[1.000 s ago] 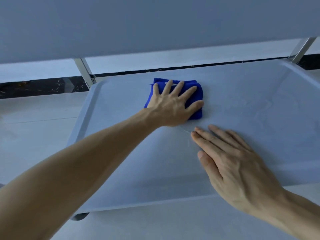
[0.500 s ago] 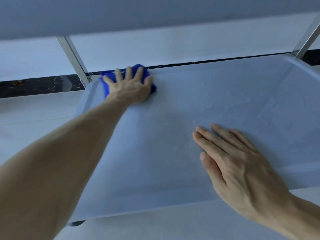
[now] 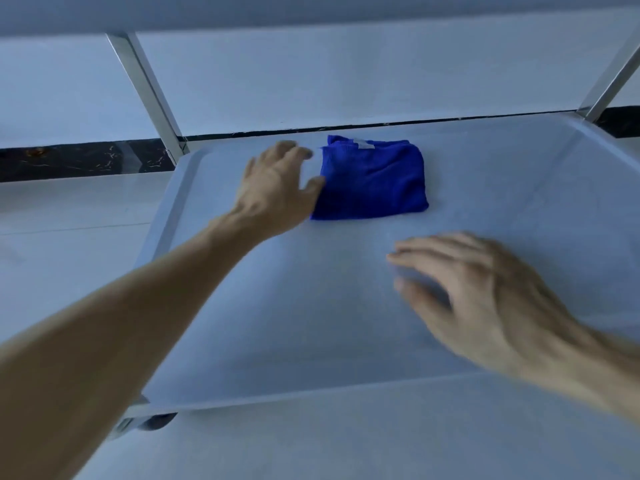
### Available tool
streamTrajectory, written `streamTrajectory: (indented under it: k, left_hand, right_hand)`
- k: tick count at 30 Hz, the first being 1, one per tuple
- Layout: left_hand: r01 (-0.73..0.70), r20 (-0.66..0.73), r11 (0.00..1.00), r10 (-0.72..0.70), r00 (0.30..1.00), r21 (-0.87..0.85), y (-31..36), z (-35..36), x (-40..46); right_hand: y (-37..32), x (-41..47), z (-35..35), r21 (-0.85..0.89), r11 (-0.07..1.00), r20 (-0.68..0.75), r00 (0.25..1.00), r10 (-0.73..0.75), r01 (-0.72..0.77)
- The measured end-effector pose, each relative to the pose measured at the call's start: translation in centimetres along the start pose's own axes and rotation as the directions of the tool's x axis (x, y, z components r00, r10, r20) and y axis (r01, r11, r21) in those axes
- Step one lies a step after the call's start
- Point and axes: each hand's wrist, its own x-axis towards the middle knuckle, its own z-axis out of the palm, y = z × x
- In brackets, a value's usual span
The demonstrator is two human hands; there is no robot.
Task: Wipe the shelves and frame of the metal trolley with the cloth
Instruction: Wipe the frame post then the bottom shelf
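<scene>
Blue cloth [image 3: 372, 180], earlier pressed at the shelf's [image 3: 311, 323] far-left corner, now released beside the spread left hand [image 3: 277, 192]; right hand [image 3: 478, 299] lifted, relaxed.

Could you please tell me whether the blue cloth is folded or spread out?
Folded: the blue microfibre cloth lies as a compact thick rectangle with layered edges.

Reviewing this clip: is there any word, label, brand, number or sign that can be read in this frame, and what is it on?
None can be read.
Small pale tag on the far edge of the blue cloth: too small and blurred to tell if it bears print.
Trolley shelf, frame post, left hand, right hand: no text visible.
</scene>
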Motion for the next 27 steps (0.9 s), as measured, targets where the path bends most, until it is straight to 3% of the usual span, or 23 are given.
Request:
streamTrajectory:
  k: [5,9,11,13,15,19,24,27]
  left_hand:
    - [0.072,0.087,0.988,-0.084,0.993,0.140,-3.5,-1.3,-4.6]
    - [0.069,0.157,0.979,-0.100,0.982,0.194,-3.8,0.1,-6.7]
    - [0.090,0.134,0.976,-0.118,0.984,0.197,-3.9,0.4,-6.6]
    - [0.101,0.132,0.972,-0.131,0.983,0.211,-4.1,0.5,-6.5]
    - [0.114,0.141,0.969,-0.146,0.979,0.217,-4.2,0.5,-6.6]
    - [0.109,0.141,0.970,-0.142,0.980,0.219,-4.2,0.6,-6.7]
    - [0.097,0.130,0.974,-0.125,0.984,0.206,-4.4,0.6,-6.6]
    - [0.094,0.144,0.974,-0.125,0.982,0.207,-4.5,0.6,-6.7]
  right_hand:
    - [0.7,8.3,-1.2,0.152,0.986,-0.016,0.997,0.076,-0.072]
    - [0.3,16.1,-0.2,0.268,0.953,0.082,0.989,0.121,-0.139]
    - [0.9,18.4,1.1,0.217,0.957,0.184,0.971,0.155,-0.194]
    - [1.7,18.8,2.8,0.052,0.964,0.306,0.923,0.232,-0.260]
    - [2.0,18.1,4.7,-0.070,0.961,0.315,0.908,0.275,-0.267]
    - [0.1,14.2,5.3,-0.057,0.997,0.287,0.956,0.060,-0.045]
    - [1.5,5.9,1.8,-0.019,0.968,0.340,0.912,-0.229,0.250]
    - [6.7,4.5,-0.6,-0.035,0.975,0.324,0.925,-0.196,0.219]
